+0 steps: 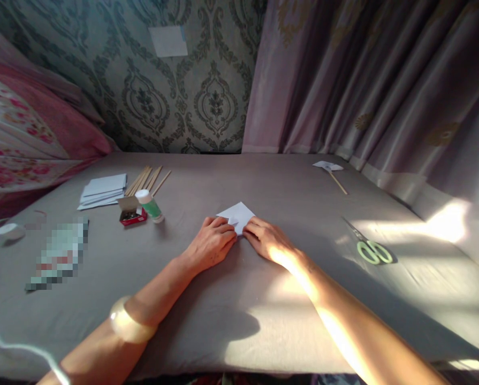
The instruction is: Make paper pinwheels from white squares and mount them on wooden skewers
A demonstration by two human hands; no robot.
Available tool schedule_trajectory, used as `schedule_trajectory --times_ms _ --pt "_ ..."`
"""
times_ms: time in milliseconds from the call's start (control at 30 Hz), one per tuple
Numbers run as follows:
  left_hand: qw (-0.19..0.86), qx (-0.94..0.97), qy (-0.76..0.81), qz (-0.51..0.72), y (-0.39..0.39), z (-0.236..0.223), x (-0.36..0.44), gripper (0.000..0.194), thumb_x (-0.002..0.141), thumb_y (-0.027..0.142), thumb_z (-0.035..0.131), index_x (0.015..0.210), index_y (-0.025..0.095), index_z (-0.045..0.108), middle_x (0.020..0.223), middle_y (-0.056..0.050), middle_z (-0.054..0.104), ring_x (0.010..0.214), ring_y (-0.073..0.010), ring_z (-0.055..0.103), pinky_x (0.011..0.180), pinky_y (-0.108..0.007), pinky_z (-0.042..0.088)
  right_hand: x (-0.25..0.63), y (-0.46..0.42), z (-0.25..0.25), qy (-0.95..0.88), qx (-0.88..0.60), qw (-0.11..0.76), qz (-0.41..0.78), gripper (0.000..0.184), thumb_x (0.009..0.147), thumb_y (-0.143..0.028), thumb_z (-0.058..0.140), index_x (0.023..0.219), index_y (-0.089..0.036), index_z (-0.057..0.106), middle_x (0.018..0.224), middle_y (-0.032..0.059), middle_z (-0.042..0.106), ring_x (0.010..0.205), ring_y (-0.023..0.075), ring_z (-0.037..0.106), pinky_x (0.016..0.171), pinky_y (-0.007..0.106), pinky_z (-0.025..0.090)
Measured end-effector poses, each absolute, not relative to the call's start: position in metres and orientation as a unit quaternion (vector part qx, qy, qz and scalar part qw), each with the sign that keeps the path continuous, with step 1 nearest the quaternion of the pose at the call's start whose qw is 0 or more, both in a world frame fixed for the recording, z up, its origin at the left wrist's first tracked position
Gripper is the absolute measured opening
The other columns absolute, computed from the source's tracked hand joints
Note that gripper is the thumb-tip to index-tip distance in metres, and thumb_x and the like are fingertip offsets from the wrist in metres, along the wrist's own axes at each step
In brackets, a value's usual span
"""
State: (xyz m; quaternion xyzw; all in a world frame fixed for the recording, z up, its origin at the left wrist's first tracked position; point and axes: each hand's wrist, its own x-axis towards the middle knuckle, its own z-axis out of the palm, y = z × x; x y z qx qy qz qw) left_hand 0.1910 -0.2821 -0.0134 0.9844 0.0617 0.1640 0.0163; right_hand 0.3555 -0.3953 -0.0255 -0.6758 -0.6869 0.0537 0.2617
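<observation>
A small white sheet of paper (241, 212) lies on the grey cloth in front of me, turned with one corner pointing away. Part of it looks folded over near its middle. My left hand (212, 241) has its fingers closed on the paper's left side. On the right side, my right hand (270, 239) pinches the near edge, fingers together. Both sets of fingertips hide the paper's lower edges.
To the left are a stack of white paper (105, 190), several wooden sticks (139, 179), a small red box (132, 216) and a glue stick (151, 207). Scissors (371, 250) lie right, below a paper pinwheel (328, 166) on a stick. A white cord (20, 346) crosses the near left.
</observation>
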Motion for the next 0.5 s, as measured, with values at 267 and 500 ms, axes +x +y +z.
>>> schedule_trajectory --times_ms 267,500 --pt "0.04 0.972 0.098 0.208 -0.2899 -0.0083 0.1866 0.019 0.08 0.017 0.052 0.09 0.019 0.067 0.101 -0.006 0.07 0.1 -0.0222 0.055 0.086 -0.038 0.035 0.3503 -0.3956 -0.0222 -0.635 -0.695 0.31 0.136 0.011 0.08 -0.016 0.055 0.076 -0.019 0.064 0.082 0.0009 0.061 0.065 0.0109 0.055 0.061 0.022 0.041" --pt "0.049 0.98 0.093 0.167 -0.2872 -0.0141 0.1888 0.024 0.081 0.017 0.049 0.096 0.02 0.068 0.101 -0.006 0.07 0.103 -0.0228 0.053 0.088 -0.04 0.035 0.3468 -0.3906 -0.0264 -0.581 -0.735 0.331 0.113 0.012 0.075 -0.014 0.057 0.065 -0.018 0.061 0.073 0.0009 0.057 0.063 0.0114 0.053 0.059 0.023 0.04"
